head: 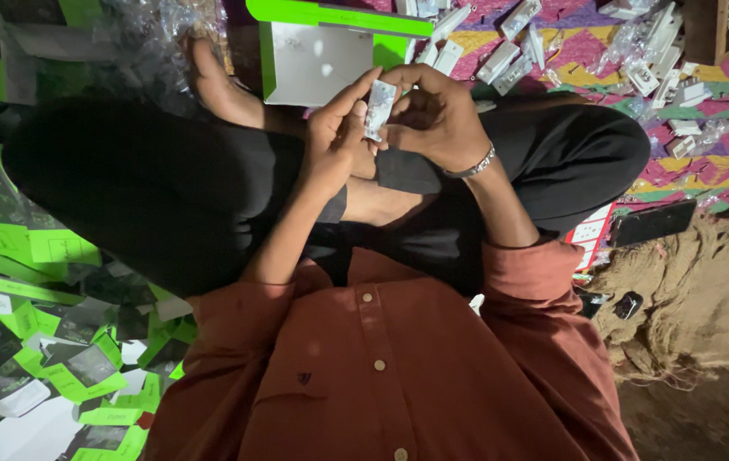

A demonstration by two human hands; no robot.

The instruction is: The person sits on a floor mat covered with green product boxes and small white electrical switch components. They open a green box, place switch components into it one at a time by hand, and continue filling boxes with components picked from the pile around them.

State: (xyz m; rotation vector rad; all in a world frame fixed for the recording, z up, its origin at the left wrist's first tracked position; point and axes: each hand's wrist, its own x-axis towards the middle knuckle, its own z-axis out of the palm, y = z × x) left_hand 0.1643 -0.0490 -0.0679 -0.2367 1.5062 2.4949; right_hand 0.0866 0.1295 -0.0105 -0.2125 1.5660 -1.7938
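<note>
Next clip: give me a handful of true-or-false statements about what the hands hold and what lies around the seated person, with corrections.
1. Both hands hold one small white item wrapped in clear plastic. True: the left hand and the right hand both have a grip on it.
2. The right wrist is bare. False: it wears a silver bracelet.
3. Green and black flat cartons lie heaped on the person's left. True.
4. The dark phone rests on the person's lap. False: it lies on the patterned mat beside the right knee.
5. The shirt is blue. False: it is rust red with buttons.
</note>
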